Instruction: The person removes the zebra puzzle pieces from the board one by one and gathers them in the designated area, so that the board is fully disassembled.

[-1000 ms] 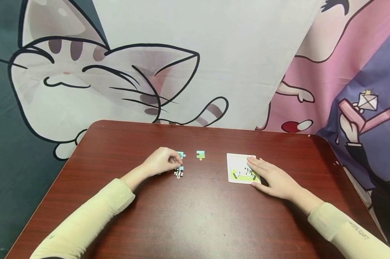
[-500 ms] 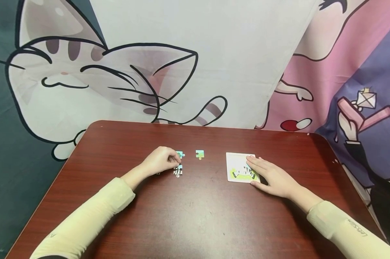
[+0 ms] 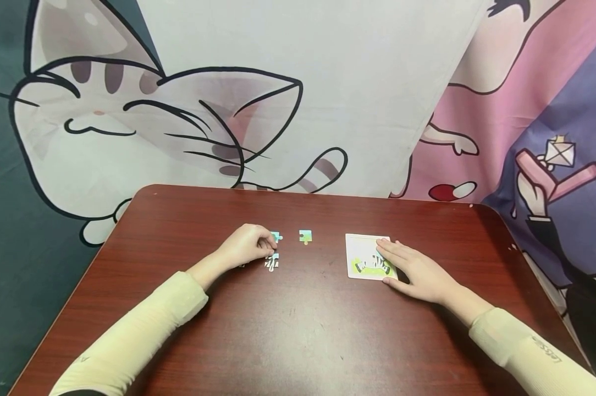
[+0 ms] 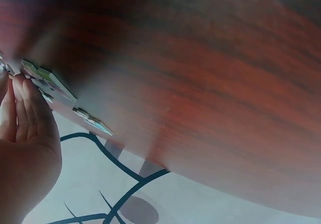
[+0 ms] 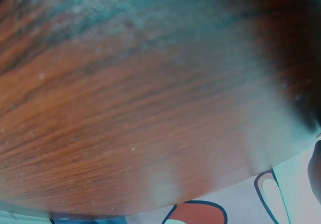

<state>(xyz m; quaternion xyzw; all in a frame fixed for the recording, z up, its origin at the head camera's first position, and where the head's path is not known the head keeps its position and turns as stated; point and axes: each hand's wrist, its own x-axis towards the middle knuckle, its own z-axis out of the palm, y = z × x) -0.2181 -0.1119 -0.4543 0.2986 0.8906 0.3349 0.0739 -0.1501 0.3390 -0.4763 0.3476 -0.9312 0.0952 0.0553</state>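
Note:
With curled fingers, my left hand (image 3: 246, 245) pinches the top of a black-and-white striped puzzle piece (image 3: 271, 264) with blue along its upper edge. Just beyond those fingertips lies a blue-green puzzle piece (image 3: 275, 236), partly covered by the hand. The left wrist view shows the same hand (image 4: 32, 138) from the side, fingertips low at the pieces. My right hand (image 3: 421, 272) rests with straightened fingers on the right side of a square white card (image 3: 359, 247) printed with a zebra on green. The fingers hide part of the picture.
Another blue-and-green puzzle piece (image 3: 305, 236) lies between the left hand and the card. A sliver of a piece (image 3: 242, 266) peeks out under the left hand. The dark red wooden table (image 3: 298, 330) ends at a cartoon-printed cloth (image 3: 367, 99) behind it.
The striped piece has shifted and turned slightly at my left fingertips. My right hand stays on the card, and the head view has moved a little.

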